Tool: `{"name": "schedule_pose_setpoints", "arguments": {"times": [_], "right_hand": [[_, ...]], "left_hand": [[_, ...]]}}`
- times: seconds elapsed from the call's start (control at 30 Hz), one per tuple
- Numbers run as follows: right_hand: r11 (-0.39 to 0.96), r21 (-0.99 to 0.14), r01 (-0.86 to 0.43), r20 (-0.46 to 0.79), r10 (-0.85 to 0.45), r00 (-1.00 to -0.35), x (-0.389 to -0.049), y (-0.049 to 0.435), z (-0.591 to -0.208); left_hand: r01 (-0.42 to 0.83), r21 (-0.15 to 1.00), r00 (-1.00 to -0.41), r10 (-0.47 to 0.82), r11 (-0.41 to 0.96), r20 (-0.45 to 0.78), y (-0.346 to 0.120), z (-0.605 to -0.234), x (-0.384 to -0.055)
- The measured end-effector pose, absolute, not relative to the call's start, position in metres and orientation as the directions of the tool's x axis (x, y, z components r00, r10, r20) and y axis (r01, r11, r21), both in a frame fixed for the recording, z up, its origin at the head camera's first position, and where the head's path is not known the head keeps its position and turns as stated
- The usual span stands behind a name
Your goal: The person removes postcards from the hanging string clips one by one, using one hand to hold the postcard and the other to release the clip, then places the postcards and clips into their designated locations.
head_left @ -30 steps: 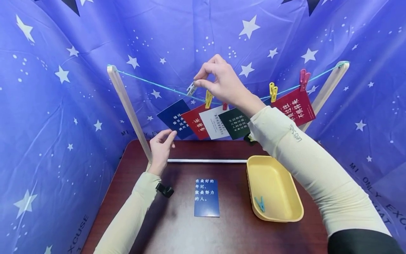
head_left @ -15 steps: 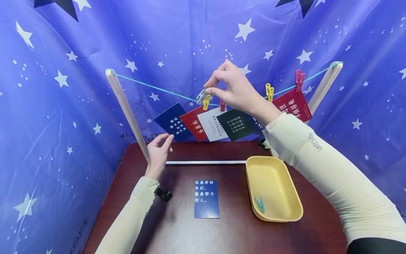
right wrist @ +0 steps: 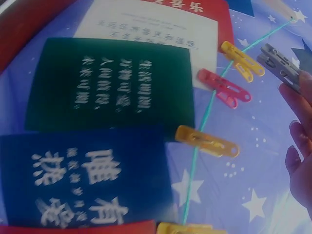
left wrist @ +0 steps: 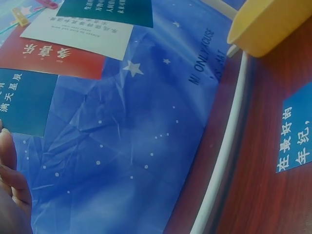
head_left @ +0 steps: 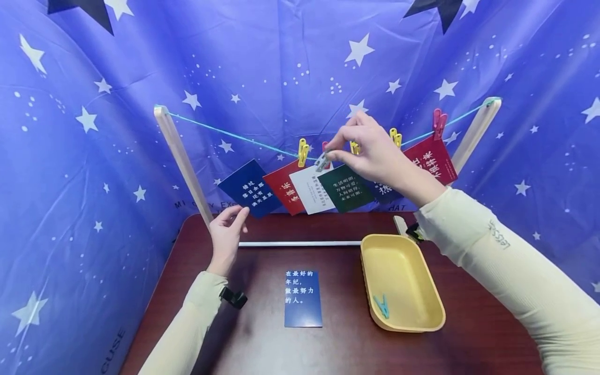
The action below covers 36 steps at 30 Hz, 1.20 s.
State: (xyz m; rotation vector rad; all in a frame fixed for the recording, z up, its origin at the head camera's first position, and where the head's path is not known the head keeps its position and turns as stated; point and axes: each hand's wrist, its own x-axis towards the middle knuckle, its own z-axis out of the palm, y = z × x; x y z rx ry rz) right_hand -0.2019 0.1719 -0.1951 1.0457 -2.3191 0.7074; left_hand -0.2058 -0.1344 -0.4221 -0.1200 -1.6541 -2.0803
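My left hand [head_left: 226, 237] pinches the lower left corner of a blue card [head_left: 250, 187], which leans up below the line with no clip on it. My right hand [head_left: 370, 151] pinches a grey clothespin [head_left: 322, 161] by its handle end. In the right wrist view the clothespin [right wrist: 280, 66] is apart from the teal line [right wrist: 195, 165]. Red [head_left: 284, 187], white [head_left: 311, 188] and dark green [head_left: 346, 188] cards hang overlapping on the line. A yellow clothespin [head_left: 302, 152] grips the red card's top. A pink clothespin [right wrist: 224, 87] sits at the white card's edge.
Two wooden posts [head_left: 180, 161] hold the line, with a white rod [head_left: 300, 244] low between them. On the brown table [head_left: 262, 338] lie another blue card [head_left: 302, 299] and a yellow tray [head_left: 403, 323] with a teal clothespin [head_left: 382, 306] inside. A starry blue curtain [head_left: 262, 62] surrounds it.
My right hand has moved right along the line with the grey clothespin, from near the blue card to over the white one. My left hand and its card have shifted slightly down and left.
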Motion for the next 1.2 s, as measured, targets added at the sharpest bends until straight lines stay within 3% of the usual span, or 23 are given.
{"name": "schedule_pose_setpoints", "arguments": {"times": [0.47,0.63,0.97,1.2], "right_hand": [[0.585,-0.259,-0.769,0.587,-0.537,-0.606,-0.191,0.2,-0.218],[0.606,-0.265,-0.75,0.559,-0.537,-0.632,-0.184,0.212,-0.225],[0.595,-0.214,-0.775,0.556,-0.578,-0.597,-0.174,0.232,-0.245],[0.616,-0.221,-0.756,0.537,-0.571,-0.622,-0.167,0.246,-0.264]], "left_hand": [[0.402,0.894,-0.887,-0.326,-0.2,0.326,-0.149,-0.405,-0.183],[0.394,0.895,-0.891,-0.328,-0.21,0.315,-0.148,-0.414,-0.188],[0.386,0.895,-0.893,-0.333,-0.225,0.302,-0.145,-0.427,-0.189],[0.402,0.89,-0.888,-0.331,-0.217,0.32,-0.143,-0.434,-0.187]]}}
